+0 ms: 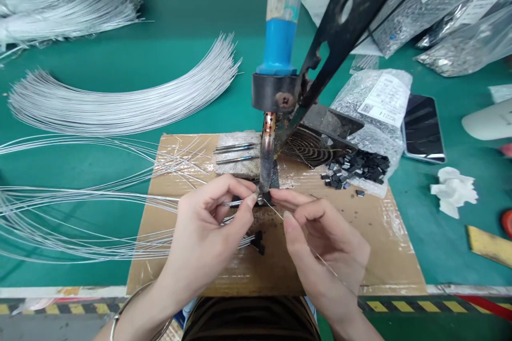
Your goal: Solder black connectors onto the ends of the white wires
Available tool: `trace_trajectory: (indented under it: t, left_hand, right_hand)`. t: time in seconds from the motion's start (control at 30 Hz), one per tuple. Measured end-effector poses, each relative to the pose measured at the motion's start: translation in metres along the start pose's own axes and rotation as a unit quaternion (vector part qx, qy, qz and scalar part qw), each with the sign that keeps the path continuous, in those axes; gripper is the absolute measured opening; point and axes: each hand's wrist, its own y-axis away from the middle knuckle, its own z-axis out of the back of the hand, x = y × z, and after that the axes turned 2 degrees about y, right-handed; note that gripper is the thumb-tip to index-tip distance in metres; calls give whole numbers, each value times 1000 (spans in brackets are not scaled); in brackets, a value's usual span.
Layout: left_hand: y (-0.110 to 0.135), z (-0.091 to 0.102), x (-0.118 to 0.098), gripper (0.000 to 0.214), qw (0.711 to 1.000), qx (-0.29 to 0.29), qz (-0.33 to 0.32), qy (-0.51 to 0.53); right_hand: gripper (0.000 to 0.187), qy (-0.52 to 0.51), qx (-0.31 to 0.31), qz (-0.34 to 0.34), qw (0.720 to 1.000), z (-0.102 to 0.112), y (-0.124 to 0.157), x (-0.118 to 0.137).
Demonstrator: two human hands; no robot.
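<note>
A blue-handled soldering iron (279,45) is clamped upright, tip down, in front of me. My left hand (214,224) is closed just left of the tip, thumb and forefinger pinching the end of a thin white wire; the fingers partly hide it. My right hand (324,240), on the other side, pinches a strand of solder wire (276,210). That strand runs from the tip back under the palm. Below my left fingers lie several wires with black ends (258,242). All this is above a brown cardboard sheet (380,261).
A black metal bracket (346,37) slants over the work. A round fan grille (316,145) stands behind. Small black parts (356,166) spill from a plastic bag (384,96). A phone (424,128) and crumpled tissue (454,192) lie right. A wire bundle (132,106) lies left.
</note>
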Motion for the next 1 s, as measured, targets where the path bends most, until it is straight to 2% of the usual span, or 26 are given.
trace_trajectory:
  t: [1.0]
  left_hand:
    - [1, 1, 5, 10, 1000, 2, -11, -6]
  right_hand:
    - [20, 26, -3, 24, 999, -1, 0, -2]
